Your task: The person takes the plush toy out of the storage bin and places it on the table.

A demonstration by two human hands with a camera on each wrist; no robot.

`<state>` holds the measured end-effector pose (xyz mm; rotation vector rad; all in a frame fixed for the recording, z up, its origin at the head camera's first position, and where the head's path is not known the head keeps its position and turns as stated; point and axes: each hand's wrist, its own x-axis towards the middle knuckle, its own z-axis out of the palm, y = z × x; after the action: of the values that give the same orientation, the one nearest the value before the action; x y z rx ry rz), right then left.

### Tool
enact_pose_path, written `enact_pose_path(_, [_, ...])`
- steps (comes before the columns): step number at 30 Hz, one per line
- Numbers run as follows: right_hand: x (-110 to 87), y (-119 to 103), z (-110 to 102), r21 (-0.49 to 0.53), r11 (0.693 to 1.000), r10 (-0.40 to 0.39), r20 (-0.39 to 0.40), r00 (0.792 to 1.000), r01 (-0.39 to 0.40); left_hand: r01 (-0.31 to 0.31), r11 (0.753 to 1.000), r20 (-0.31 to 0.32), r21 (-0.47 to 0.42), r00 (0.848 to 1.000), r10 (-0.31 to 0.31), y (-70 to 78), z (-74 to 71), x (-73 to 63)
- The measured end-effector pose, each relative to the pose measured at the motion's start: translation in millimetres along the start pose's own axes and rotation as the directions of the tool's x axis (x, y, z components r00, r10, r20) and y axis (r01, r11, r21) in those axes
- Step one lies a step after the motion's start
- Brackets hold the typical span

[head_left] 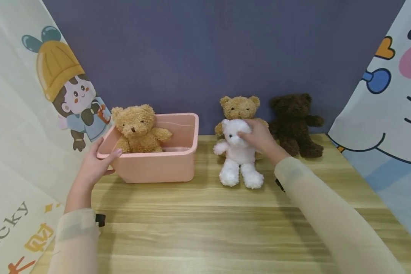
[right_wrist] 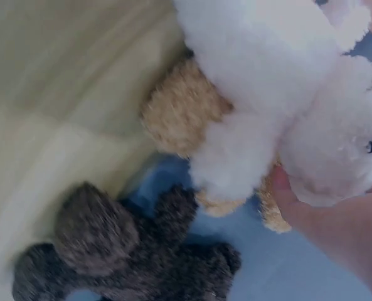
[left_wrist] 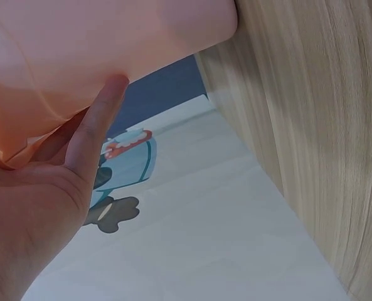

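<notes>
A white teddy bear [head_left: 240, 152] is gripped by the head in my right hand [head_left: 261, 139], its legs hanging down over the table. In the right wrist view the thumb and fingers press into the white fur beside the face. Behind it sits a light-brown teddy bear [head_left: 239, 108], mostly covered by the white one. My left hand [head_left: 95, 163] holds the left end of a pink bin [head_left: 157, 167], thumb over the rim and fingers along the outside wall [left_wrist: 110, 37]. Inside the bin, another light-brown teddy bear [head_left: 137, 129] leans toward the left end.
A dark-brown teddy bear [head_left: 294, 125] sits at the back right against the dark blue backdrop [head_left: 205, 57]. Printed cloths hang at the left [head_left: 20, 133] and right [head_left: 397, 125] of the wood-grain table [head_left: 205, 236].
</notes>
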<state>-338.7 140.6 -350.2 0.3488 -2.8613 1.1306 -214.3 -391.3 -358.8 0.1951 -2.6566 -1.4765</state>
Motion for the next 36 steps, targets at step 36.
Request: enact_pose_path(36, [32.6,-95,-8,-0.087,0.994,-0.058,0.056,0.997,0.063,0.014,1.000,0.001,-0.011,1.000,-0.014,-1.6,-1.2,0.9])
